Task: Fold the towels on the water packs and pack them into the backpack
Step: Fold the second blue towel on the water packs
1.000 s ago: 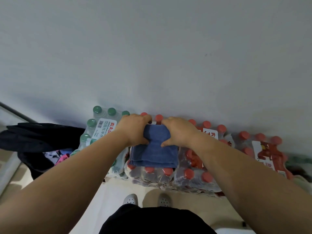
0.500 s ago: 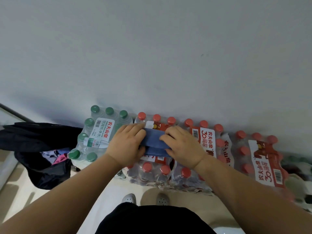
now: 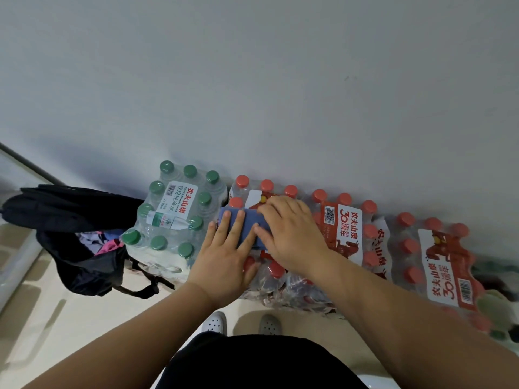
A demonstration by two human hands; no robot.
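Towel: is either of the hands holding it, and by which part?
Not gripped: the left hand presses flat on the towel's left half, the right hand covers its right half, pressing it onto the red-capped pack.

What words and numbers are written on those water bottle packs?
"农夫山泉": white label on the green-capped pack.
"饮用纯净水": same white label.
"农夫山泉": red label on the middle red-capped pack.
"30周年": same red label.
"农夫山泉": red label on the right red-capped pack.
"30周年": same red label.
Too small or blurred to read: the barcode digits and the fine print.
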